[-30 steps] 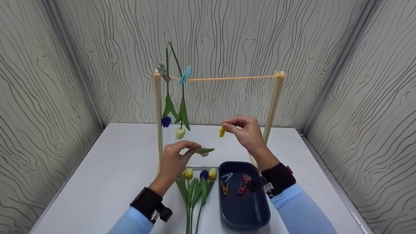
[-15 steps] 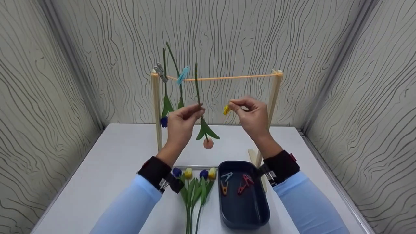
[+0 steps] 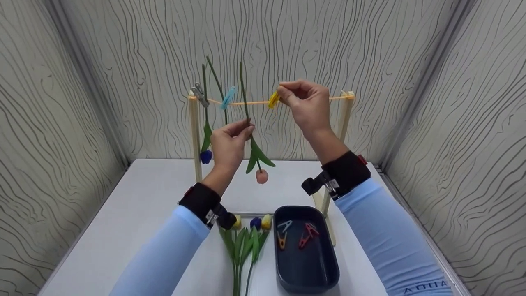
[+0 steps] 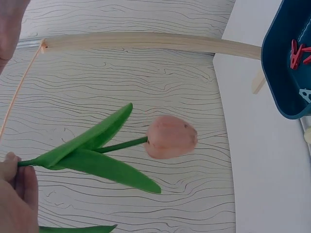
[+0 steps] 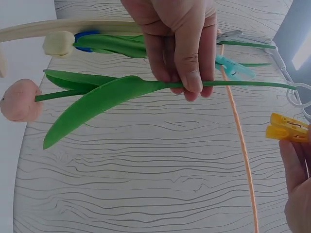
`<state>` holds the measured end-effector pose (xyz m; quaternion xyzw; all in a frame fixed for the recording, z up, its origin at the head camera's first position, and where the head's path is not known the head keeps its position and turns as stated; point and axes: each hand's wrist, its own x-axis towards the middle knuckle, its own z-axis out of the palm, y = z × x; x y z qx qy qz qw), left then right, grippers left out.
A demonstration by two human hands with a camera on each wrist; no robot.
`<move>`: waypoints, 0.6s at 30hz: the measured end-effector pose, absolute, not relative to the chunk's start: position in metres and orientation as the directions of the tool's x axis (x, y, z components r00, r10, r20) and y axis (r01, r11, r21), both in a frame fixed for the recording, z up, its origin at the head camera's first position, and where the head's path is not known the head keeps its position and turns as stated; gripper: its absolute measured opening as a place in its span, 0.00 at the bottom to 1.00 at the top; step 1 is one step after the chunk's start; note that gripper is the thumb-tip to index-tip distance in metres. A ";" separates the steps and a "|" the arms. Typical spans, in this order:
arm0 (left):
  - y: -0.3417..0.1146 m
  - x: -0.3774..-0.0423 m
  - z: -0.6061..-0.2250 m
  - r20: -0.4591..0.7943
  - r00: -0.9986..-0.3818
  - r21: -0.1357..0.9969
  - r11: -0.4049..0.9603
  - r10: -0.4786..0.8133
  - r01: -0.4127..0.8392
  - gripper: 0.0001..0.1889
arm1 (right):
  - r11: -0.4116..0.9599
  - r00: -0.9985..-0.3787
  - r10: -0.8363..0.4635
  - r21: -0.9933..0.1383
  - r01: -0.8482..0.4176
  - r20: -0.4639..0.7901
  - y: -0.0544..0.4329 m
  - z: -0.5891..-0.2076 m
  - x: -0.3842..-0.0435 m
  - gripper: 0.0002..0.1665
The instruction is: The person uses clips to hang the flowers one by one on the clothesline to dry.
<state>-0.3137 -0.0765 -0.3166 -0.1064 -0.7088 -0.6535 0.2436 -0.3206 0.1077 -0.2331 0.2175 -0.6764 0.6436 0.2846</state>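
Note:
My left hand (image 3: 230, 144) pinches the stem of a pink artificial tulip (image 3: 261, 176), its bloom hanging down and its stem rising past the orange cord (image 3: 254, 102). In the left wrist view the pink tulip (image 4: 171, 137) shows two green leaves. To its right, my right hand (image 3: 310, 105) pinches a yellow clothespin (image 3: 274, 99) near cord height. The right wrist view shows the yellow clothespin (image 5: 286, 128) apart from the stem. A grey clothespin (image 3: 200, 95) and a light blue clothespin (image 3: 227, 98) hold a blue tulip (image 3: 206, 156) and a white tulip (image 5: 58, 43) on the cord.
Wooden posts (image 3: 194, 135) carry the cord at both ends. Below, a dark blue bin (image 3: 306, 263) holds several clothespins, red (image 3: 309, 230), orange and pale blue. Beside it on the white table (image 3: 156, 197) lie several tulips (image 3: 246, 242), blooms toward the back.
My left hand has lifted the pink tulip and swung it bloom-down to the cord. My right hand has risen with the yellow clothespin to about the cord's height.

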 end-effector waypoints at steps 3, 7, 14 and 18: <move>-0.077 -0.315 -0.312 0.470 -0.865 0.883 0.117 -0.176 0.455 0.13 | 0.035 -0.771 0.071 -0.774 -0.632 0.633 0.102 -0.227 -0.325 0.12; -0.076 -0.314 -0.307 0.453 -0.870 0.891 0.139 -0.193 0.433 0.13 | -0.011 -0.803 0.059 -0.804 -0.595 0.593 0.095 -0.222 -0.331 0.12; -0.076 -0.310 -0.298 0.506 -0.834 0.849 0.300 -0.219 0.436 0.13 | -0.014 -0.809 0.051 -0.810 -0.587 0.585 0.088 -0.220 -0.337 0.09; -0.077 -0.307 -0.295 0.500 -0.840 0.843 0.338 -0.209 0.418 0.14 | -0.008 -0.817 0.015 -0.817 -0.577 0.576 0.083 -0.217 -0.337 0.07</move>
